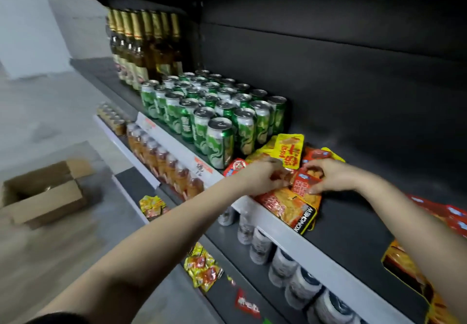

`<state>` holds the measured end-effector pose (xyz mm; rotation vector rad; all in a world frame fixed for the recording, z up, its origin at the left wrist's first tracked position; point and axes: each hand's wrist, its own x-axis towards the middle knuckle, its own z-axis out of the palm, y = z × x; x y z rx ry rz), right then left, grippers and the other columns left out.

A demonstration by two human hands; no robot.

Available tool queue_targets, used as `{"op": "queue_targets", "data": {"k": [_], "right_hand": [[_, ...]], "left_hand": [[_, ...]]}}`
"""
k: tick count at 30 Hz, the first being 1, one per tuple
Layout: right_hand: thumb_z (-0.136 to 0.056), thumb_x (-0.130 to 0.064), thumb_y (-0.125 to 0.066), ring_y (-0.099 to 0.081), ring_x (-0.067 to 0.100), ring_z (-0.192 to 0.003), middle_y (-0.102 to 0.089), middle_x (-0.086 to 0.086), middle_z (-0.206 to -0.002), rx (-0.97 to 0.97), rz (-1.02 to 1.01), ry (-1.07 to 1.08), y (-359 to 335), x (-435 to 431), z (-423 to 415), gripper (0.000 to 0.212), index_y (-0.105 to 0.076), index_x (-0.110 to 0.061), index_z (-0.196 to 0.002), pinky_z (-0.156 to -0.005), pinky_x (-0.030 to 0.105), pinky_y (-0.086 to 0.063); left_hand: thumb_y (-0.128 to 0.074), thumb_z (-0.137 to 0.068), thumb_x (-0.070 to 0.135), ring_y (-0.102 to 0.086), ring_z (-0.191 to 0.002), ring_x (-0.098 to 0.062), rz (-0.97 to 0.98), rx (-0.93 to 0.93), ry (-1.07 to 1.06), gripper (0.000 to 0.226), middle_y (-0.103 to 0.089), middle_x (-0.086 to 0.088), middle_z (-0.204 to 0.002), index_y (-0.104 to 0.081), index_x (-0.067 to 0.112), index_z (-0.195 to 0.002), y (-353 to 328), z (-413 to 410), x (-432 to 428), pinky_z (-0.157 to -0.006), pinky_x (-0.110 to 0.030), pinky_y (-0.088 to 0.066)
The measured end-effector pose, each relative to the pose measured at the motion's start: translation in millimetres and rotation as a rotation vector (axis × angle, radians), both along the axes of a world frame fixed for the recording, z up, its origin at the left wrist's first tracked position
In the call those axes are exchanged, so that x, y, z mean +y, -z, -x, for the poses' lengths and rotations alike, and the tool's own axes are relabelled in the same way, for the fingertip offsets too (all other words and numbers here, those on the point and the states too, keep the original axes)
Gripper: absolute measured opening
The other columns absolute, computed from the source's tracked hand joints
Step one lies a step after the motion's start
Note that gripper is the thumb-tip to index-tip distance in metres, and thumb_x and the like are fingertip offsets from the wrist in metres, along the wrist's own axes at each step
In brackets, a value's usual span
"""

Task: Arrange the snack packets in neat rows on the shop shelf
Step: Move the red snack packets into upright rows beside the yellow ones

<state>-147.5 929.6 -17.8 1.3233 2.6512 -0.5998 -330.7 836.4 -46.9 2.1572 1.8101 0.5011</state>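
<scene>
A loose heap of snack packets lies on the dark shelf (pixel 353 225) beside the cans. A yellow packet (pixel 290 150) leans up at the back. An orange packet marked KONCHEW (pixel 290 207) lies at the shelf's front edge. My left hand (pixel 262 175) reaches into the heap with curled fingers pinching a packet. My right hand (pixel 331 175) grips a small red packet (pixel 307 182) at its edge. More red packets (pixel 452 216) and an orange one (pixel 401 265) lie further right on the same shelf.
Green cans (pixel 214 114) stand in rows left of the heap, with brown bottles (pixel 141 45) behind them. Lower shelves hold orange drink bottles (pixel 164 159), white cans (pixel 285 260) and stray yellow packets (pixel 202 268). An open cardboard box (pixel 43 194) sits on the floor.
</scene>
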Motion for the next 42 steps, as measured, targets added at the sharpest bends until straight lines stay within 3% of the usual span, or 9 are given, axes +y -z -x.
{"op": "queue_targets", "data": {"k": [4, 10, 15, 19, 23, 25, 29, 36, 42], "right_hand": [[-0.071, -0.021, -0.081, -0.053, 0.021, -0.118, -0.053, 0.005, -0.132, 0.014, 0.045, 0.021, 3, 7, 1, 0.078, -0.042, -0.018, -0.138, -0.1, 0.031, -0.043], [-0.071, -0.014, -0.08, -0.053, 0.018, -0.103, -0.054, 0.01, -0.114, 0.136, 0.098, 0.091, 1, 3, -7, 0.072, -0.046, -0.015, -0.135, -0.084, 0.023, -0.041], [-0.07, -0.006, -0.079, -0.054, 0.025, -0.119, -0.055, 0.016, -0.13, 0.198, 0.176, 0.171, -6, 8, -24, 0.073, -0.046, -0.008, -0.136, -0.101, 0.033, -0.043], [-0.075, -0.001, -0.074, -0.057, 0.024, -0.106, -0.057, 0.014, -0.12, 0.289, 0.224, 0.219, -11, 3, -31, 0.064, -0.05, -0.014, -0.133, -0.079, 0.036, -0.053], [-0.08, 0.006, -0.065, -0.059, 0.016, -0.085, -0.059, 0.008, -0.103, 0.48, 0.203, 0.314, -14, 5, -35, 0.056, -0.052, -0.016, -0.13, -0.06, 0.026, -0.055], [-0.081, 0.008, -0.062, -0.059, 0.014, -0.083, -0.061, 0.007, -0.1, 0.551, 0.161, 0.337, -17, 6, -38, 0.053, -0.054, -0.014, -0.128, -0.056, 0.022, -0.054], [-0.082, 0.007, -0.061, -0.059, 0.018, -0.091, -0.062, 0.009, -0.103, 0.628, 0.1, 0.368, -22, 6, -46, 0.049, -0.056, -0.015, -0.125, -0.062, 0.026, -0.052], [-0.087, 0.002, -0.056, -0.055, 0.015, -0.095, -0.059, 0.004, -0.11, 0.774, 0.02, 0.508, -33, -2, -79, 0.047, -0.052, -0.018, -0.129, -0.06, 0.022, -0.048], [-0.088, -0.003, -0.057, -0.059, 0.019, -0.105, -0.059, 0.006, -0.119, 0.773, 0.081, 0.676, -37, -17, -128, 0.048, -0.05, -0.021, -0.132, -0.083, 0.035, -0.055]], "left_hand": [[-0.061, -0.088, 0.037, -0.041, -0.126, -0.022, -0.048, 0.037, -0.041, 0.038, -0.06, -0.009, -0.122, -0.063, 0.015, -0.119, 4, -3, 2, -0.108, -0.036, -0.03], [-0.061, -0.085, 0.046, -0.055, -0.105, -0.021, -0.066, 0.052, -0.015, 0.03, -0.069, 0.0, -0.102, -0.07, 0.02, -0.097, 3, -9, 5, -0.097, -0.036, -0.04], [-0.063, -0.087, 0.033, -0.06, -0.101, -0.018, 0.053, 0.026, 0.064, 0.024, -0.069, 0.0, -0.108, -0.072, 0.017, -0.103, -6, -2, 10, -0.09, -0.029, -0.045], [-0.058, -0.091, 0.018, -0.061, -0.103, -0.015, 0.084, 0.049, 0.038, 0.024, -0.068, -0.001, -0.114, -0.067, 0.014, -0.113, -16, 0, 16, -0.08, -0.015, -0.04], [-0.06, -0.089, 0.013, -0.06, -0.094, -0.005, 0.194, -0.006, 0.082, 0.022, -0.069, 0.001, -0.11, -0.069, 0.013, -0.109, -29, 3, 21, -0.068, -0.002, -0.039], [-0.061, -0.088, 0.012, -0.059, -0.09, -0.003, 0.235, 0.007, 0.111, 0.02, -0.07, 0.001, -0.108, -0.071, 0.014, -0.106, -33, 3, 24, -0.071, -0.002, -0.041], [-0.06, -0.086, 0.007, -0.061, -0.09, -0.008, 0.238, 0.002, 0.114, 0.02, -0.071, 0.0, -0.102, -0.073, 0.014, -0.1, -38, 0, 29, -0.087, -0.024, -0.049], [-0.051, -0.092, 0.006, -0.061, -0.086, -0.012, -0.068, -0.168, 0.058, 0.022, -0.066, 0.004, -0.091, -0.069, 0.018, -0.092, -44, -13, 45, -0.079, -0.028, -0.05], [-0.048, -0.095, 0.008, -0.06, -0.09, -0.015, -0.138, -0.286, 0.124, 0.025, -0.066, 0.003, -0.096, -0.066, 0.024, -0.093, -42, -57, 63, -0.079, -0.023, -0.044]]}}
